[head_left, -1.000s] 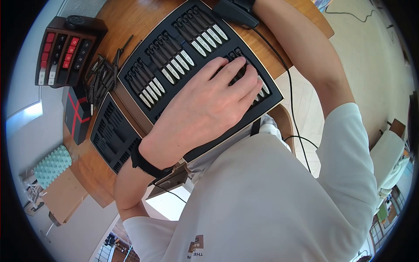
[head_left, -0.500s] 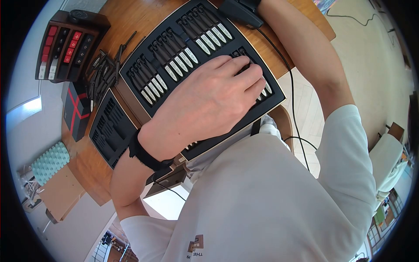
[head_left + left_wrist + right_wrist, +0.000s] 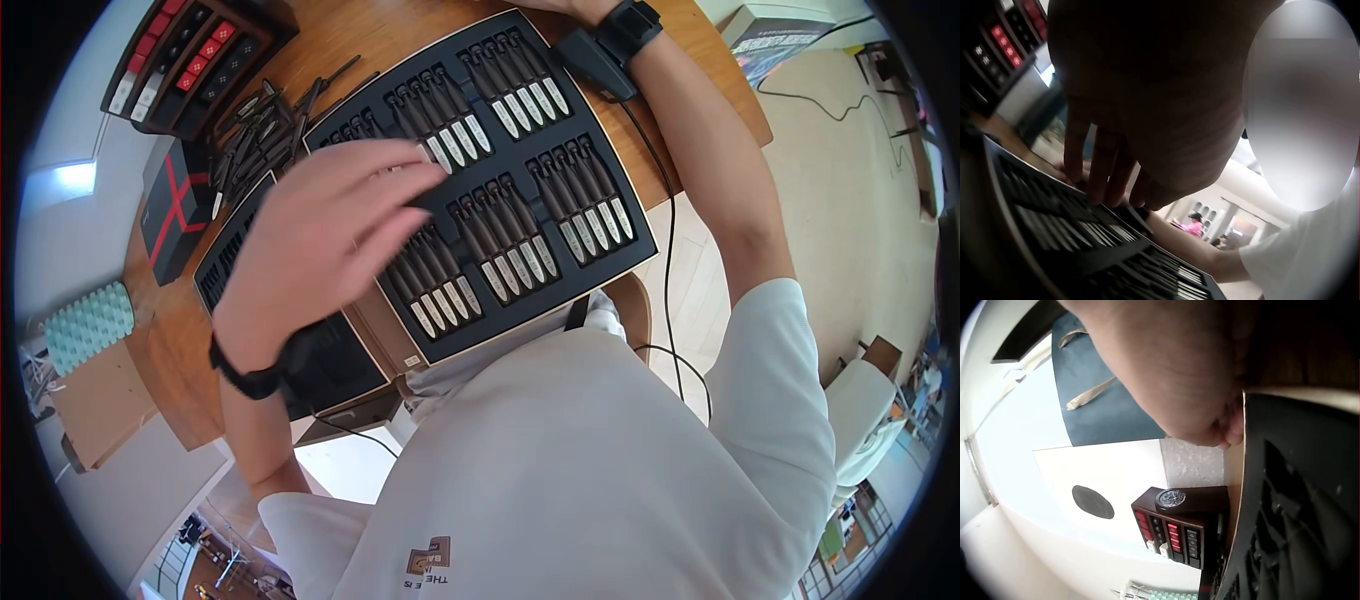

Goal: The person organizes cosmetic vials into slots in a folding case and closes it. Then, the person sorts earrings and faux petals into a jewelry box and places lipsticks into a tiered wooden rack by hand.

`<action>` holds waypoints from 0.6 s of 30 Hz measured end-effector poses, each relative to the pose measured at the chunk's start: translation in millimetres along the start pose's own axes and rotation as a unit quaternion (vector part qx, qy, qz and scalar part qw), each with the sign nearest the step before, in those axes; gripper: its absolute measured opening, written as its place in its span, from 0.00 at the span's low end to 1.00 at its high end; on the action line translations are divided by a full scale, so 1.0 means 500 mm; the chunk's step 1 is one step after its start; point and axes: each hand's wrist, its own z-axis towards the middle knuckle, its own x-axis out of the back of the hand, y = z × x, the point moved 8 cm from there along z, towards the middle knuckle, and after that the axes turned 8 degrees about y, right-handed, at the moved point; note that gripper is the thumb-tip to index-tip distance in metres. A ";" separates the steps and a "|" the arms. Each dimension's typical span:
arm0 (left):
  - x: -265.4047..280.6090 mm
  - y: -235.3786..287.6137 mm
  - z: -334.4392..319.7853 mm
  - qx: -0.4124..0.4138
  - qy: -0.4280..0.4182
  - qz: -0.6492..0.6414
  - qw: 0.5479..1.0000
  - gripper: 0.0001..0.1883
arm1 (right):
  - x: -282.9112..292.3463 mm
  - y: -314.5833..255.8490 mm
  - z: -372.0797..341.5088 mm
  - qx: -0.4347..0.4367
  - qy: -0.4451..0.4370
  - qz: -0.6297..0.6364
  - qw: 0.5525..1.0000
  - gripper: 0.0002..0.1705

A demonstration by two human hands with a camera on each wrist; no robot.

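Note:
An opened case (image 3: 505, 156) lies across the table's near edge, with rows of slim dark-handled tools (image 3: 590, 205) with silvery-white labelled ends fitted in its dark insert. Over the case's left half hangs my left hand (image 3: 320, 245), blurred, with fingers stretched toward the upper middle tools. No object shows between those fingers. At the far edge in the head view, my right hand (image 3: 1172, 375) is mostly cut off by the frame. The right wrist view has it low beside the case's rim, fingertips largely hidden; I cannot tell whether they hold anything.
The other half of the case (image 3: 350, 350) lies to the left, partly covered by my left hand. Behind it sit a heap of loose dark tools (image 3: 262, 135), a red-ribboned black box (image 3: 172, 212) and a wooden rack (image 3: 200, 65). A cable (image 3: 668, 230) runs down the right side.
My left hand has lifted off the lower right tools and swung left, uncovering the near rows. The head view has shifted a little; my right hand now shows at the top edge.

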 end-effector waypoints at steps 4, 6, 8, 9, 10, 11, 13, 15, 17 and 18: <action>0.112 -0.117 -0.157 0.180 0.076 0.006 0.981 0.13 | 0.003 0.005 -0.002 -0.006 -0.001 0.006 1.000 0.19; 0.156 -0.187 -0.263 0.270 0.137 -0.053 0.952 0.10 | 0.001 0.003 -0.003 -0.004 -0.009 0.009 1.000 0.19; 0.196 -0.271 -0.386 0.345 0.217 -0.125 0.905 0.11 | 0.008 0.010 0.002 -0.029 0.008 -0.002 1.000 0.20; 0.210 -0.303 -0.440 0.350 0.227 -0.126 0.900 0.11 | 0.006 0.009 0.003 -0.029 0.005 0.001 1.000 0.20; 0.230 -0.341 -0.497 0.366 0.272 -0.153 0.877 0.13 | 0.002 0.001 0.000 -0.024 -0.005 -0.004 1.000 0.20; 0.245 -0.376 -0.548 0.378 0.317 -0.180 0.851 0.16 | -0.002 -0.008 -0.005 -0.025 -0.011 -0.010 1.000 0.20; 0.260 -0.426 -0.623 0.372 0.361 -0.218 0.827 0.17 | -0.005 -0.009 -0.005 -0.028 -0.026 -0.004 0.999 0.19; 0.257 -0.459 -0.661 0.350 0.399 -0.306 0.791 0.17 | -0.003 0.021 0.002 -0.003 -0.030 -0.026 0.999 0.20; 0.246 -0.484 -0.682 0.360 0.410 -0.316 0.776 0.18 | -0.009 0.027 0.004 0.004 -0.038 -0.027 0.999 0.21; 0.237 -0.497 -0.693 0.371 0.412 -0.325 0.766 0.18 | -0.009 0.015 0.000 0.011 -0.048 -0.032 0.998 0.21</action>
